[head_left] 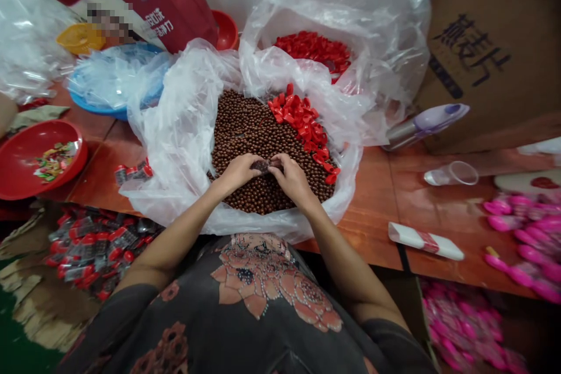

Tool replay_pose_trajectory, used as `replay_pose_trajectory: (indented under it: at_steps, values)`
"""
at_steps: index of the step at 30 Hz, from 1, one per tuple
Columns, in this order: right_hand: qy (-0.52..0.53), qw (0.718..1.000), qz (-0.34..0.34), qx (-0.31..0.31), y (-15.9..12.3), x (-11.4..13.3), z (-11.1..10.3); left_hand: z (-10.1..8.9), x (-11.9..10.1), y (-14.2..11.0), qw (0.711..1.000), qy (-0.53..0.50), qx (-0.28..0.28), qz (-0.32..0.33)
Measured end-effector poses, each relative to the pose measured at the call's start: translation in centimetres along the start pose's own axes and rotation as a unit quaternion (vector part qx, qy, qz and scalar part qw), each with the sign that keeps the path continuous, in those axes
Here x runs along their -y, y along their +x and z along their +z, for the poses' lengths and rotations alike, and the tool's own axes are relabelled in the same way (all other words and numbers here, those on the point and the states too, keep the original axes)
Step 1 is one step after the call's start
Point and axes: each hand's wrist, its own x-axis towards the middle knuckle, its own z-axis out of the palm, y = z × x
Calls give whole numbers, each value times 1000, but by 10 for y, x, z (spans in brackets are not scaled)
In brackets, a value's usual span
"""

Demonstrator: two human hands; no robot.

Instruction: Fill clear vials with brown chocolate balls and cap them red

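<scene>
The left hand (239, 172) and the right hand (293, 180) are brought close together, with the fingers curled and cupped around a small dark clump of beads (262, 166). Directly beneath them lies a heap of glossy round brown beads (245, 146), held inside a translucent white plastic bag (175, 146). Small red plastic caps (304, 123) are piled along the heap's far edge. More caps are held in a second clear plastic bag (311, 52) behind it. Both bags are set on a reddish-brown wooden tabletop (372, 210). A round red plastic basin (26, 155) is placed to the left, and bright pink plastic items (526, 228) are heaped to the right.
</scene>
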Motion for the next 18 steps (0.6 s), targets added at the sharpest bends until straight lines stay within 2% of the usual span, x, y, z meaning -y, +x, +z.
replay_pose_trajectory:
  at_steps: [6,10,12,15,18]
  values:
    - [83,991,57,-84,3,-11,-16,-2,22,8,999,-32,2,-39]
    - [101,991,54,-67,6,-10,-28,-5,17,7,993,-92,-56,-38]
    - [102,993,47,-49,5,-5,-31,-3,10,7,986,-154,-54,-21]
    - [99,994,35,-28,2,4,-32,7,1,7,960,-278,-2,-16]
    - [54,996,28,-63,-1,2,-39,21,-5,3,905,-416,27,-83]
